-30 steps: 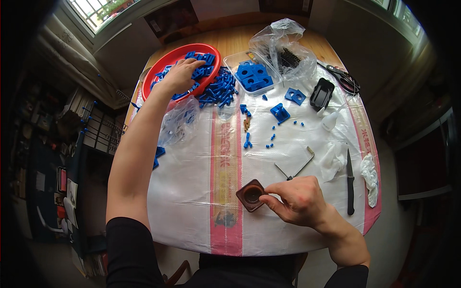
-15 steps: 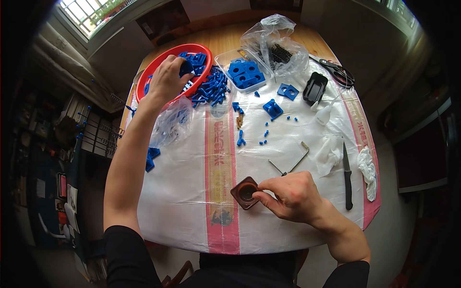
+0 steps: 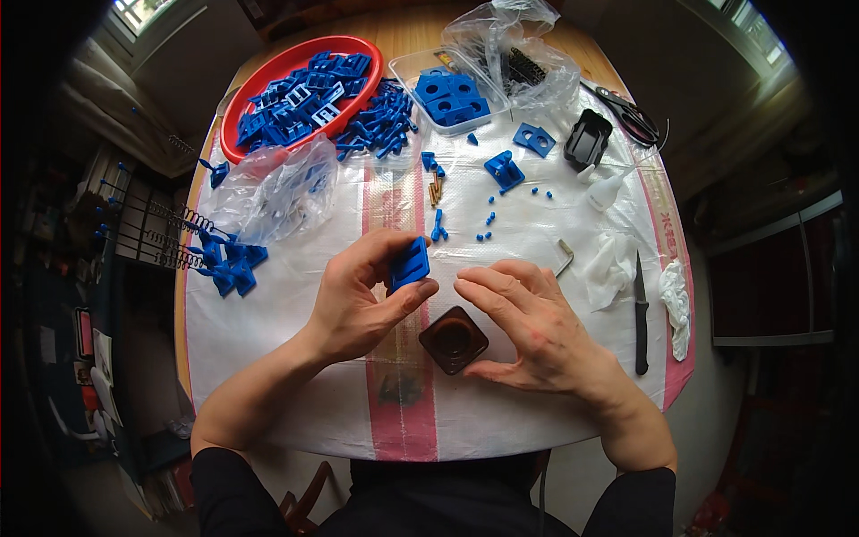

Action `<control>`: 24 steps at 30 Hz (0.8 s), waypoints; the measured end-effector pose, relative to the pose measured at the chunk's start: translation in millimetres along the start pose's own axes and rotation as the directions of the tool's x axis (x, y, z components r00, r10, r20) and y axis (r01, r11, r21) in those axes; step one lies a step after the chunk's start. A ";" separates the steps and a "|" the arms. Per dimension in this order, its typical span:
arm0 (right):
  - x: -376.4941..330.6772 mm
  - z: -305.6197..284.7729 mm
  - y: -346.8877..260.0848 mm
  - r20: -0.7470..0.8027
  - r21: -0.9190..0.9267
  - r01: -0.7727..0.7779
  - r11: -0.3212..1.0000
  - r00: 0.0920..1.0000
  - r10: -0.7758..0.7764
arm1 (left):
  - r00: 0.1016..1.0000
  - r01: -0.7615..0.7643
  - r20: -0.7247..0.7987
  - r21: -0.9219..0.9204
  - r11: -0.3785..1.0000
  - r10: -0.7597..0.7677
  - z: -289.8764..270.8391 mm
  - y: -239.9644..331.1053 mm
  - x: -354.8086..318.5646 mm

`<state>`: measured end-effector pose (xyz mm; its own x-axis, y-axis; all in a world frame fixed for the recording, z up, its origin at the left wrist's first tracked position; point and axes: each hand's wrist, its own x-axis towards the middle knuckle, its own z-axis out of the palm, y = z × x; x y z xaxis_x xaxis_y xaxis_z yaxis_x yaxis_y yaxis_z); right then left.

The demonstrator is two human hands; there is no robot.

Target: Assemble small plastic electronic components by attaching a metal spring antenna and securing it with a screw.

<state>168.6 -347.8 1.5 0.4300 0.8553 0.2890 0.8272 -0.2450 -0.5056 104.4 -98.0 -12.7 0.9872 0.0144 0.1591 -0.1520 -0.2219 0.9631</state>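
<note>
Blue plastic part (image 3: 409, 263) pinched in left hand (image 3: 362, 300); right hand (image 3: 528, 322) spread, hovering over brown dish (image 3: 454, 339).

Home hobby workbench: round table (image 3: 626, 98) w/ blue plastic parts (image 3: 304, 89), knife (image 3: 641, 313), window (image 3: 134, 11).

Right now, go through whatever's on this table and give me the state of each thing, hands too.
left hand: fingers pinching a small blue plastic clip part, lifted off the cloth
right hand: open, holding nothing
dark brown square dish: flat between both hands
round red plastic tray: heaped with blue parts
clear plastic bag: crumpled, lying flat
black-handled knife: lying flat
scissors: closed
</note>
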 end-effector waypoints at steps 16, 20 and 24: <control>13.4 11.4 -6.9 0.010 -0.077 -0.023 0.997 1.000 0.024 | 1.000 -0.002 -0.024 -0.105 0.994 0.000 -0.5 -24.2 -2.2; 14.5 9.9 -10.1 -0.043 -0.068 -0.028 0.997 0.999 0.025 | 0.998 0.059 0.044 -0.183 0.981 -0.051 -4.1 -26.5 -2.4; 10.8 10.5 -3.0 -0.154 -0.087 -0.042 0.995 0.988 0.028 | 0.993 0.116 0.048 -0.298 0.948 -0.107 -2.9 -16.8 1.4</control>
<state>167.0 -333.1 -2.4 0.5035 0.7678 0.3961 0.8369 -0.3196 -0.4444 108.3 -91.5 -28.0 0.9990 -0.0083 0.0446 -0.0438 0.0815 0.9957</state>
